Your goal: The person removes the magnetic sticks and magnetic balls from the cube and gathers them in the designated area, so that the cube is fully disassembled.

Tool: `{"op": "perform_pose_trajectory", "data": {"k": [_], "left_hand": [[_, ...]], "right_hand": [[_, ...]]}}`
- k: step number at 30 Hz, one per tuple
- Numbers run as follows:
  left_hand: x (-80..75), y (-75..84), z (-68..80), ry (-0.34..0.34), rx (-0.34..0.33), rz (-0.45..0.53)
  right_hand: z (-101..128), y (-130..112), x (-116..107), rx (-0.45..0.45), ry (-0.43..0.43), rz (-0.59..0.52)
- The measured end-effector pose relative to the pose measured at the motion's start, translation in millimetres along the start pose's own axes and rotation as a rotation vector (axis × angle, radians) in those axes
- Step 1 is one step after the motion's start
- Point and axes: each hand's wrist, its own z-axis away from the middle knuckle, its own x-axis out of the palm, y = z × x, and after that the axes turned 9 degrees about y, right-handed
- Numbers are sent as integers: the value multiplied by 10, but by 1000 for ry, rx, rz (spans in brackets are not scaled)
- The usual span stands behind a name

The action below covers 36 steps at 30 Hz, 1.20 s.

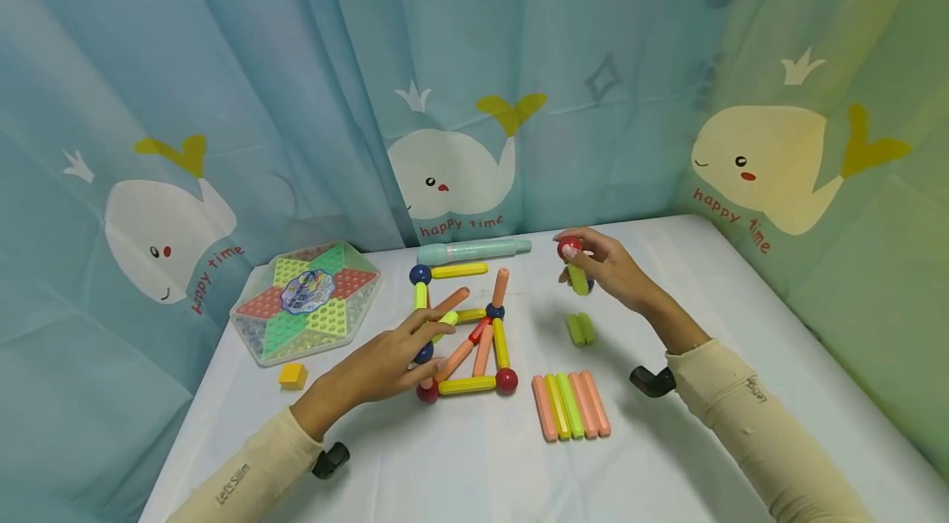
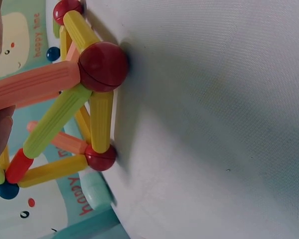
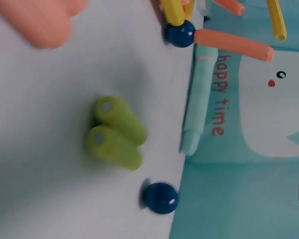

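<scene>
Head view: the right hand point(image 1: 604, 268) is raised above the far side of the white table point(image 1: 712, 457), its fingers curled around a green stick point(image 1: 577, 279) with a red ball point(image 1: 569, 246) at its upper end. The stick's long axis runs steeply, upper end tipped slightly to the left and away, lower end pointing down toward the table; a dark ball seems to sit at that lower end, though the fingers hide most of it. Just below the hand, two more green sticks point(image 1: 581, 329) lie side by side on the table, touching, their long axes running away from the person; in the right wrist view they point(image 3: 115, 133) lie near a loose blue ball point(image 3: 160, 197). The left hand point(image 1: 385, 362) rests on the near left corner of a stick-and-ball frame point(image 1: 467, 325), fingers stretched out and pinching a yellow-green stick point(image 1: 445, 324) that angles up to the right. In the left wrist view the frame's red corner ball point(image 2: 103, 65) sits on the table with yellow and salmon sticks meeting at it. To the right of the frame, a row of five sticks point(image 1: 571, 406) lies flat, touching, long axes pointing away. A game board point(image 1: 306, 301), a yellow block point(image 1: 292, 375) and a teal tube point(image 1: 474, 249) lie farther off.
</scene>
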Motion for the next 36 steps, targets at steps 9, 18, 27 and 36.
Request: {"op": "perform_pose_trajectory", "data": {"k": [9, 18, 27, 36], "left_hand": [[-25, 13, 16, -19, -30, 10], [-13, -6, 22, 6, 1, -7], [-8, -12, 29, 29, 61, -29], [-18, 8, 23, 18, 41, -20]], "right_hand": [[304, 214, -207, 88, -5, 9], [362, 504, -506, 261, 52, 271], [207, 947, -638, 224, 74, 731], [2, 1064, -662, 290, -68, 811]]}}
